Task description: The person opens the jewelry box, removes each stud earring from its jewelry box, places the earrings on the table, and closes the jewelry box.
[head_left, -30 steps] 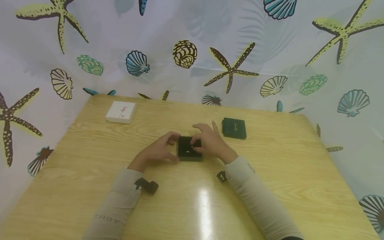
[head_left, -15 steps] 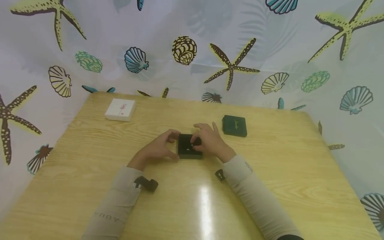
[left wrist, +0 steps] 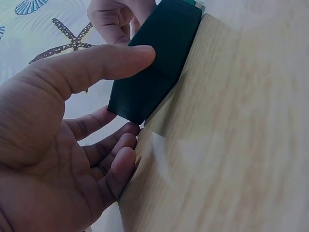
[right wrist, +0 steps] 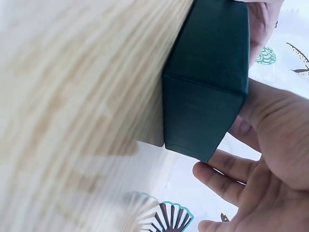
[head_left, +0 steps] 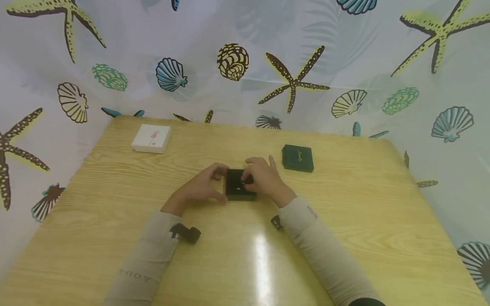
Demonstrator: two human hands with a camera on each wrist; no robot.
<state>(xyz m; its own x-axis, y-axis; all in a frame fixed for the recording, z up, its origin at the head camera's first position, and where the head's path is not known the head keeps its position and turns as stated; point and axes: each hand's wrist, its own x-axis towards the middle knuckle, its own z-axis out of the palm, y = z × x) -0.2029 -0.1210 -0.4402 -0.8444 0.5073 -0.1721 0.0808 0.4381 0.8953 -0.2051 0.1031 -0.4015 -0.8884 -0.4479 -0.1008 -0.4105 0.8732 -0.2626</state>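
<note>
- Left hand (head_left: 203, 186) grips the green box (head_left: 241, 197).
- Box sits midway between the desk (head_left: 344, 199)'s side edges.
- Right hand (head_left: 266, 179) over the box; cannot tell whether its grip pinches anything.

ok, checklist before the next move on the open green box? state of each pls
1. Box flat on the table: ok.
2. Left hand holding the box's left side: ok.
3. Lid off, apart from the box: ok.
4. Nearer silver piece visible on the black lining: ok.
5. Right hand pinching the other silver piece: cannot tell, too small.
6. White box away from both hands: ok.
</note>
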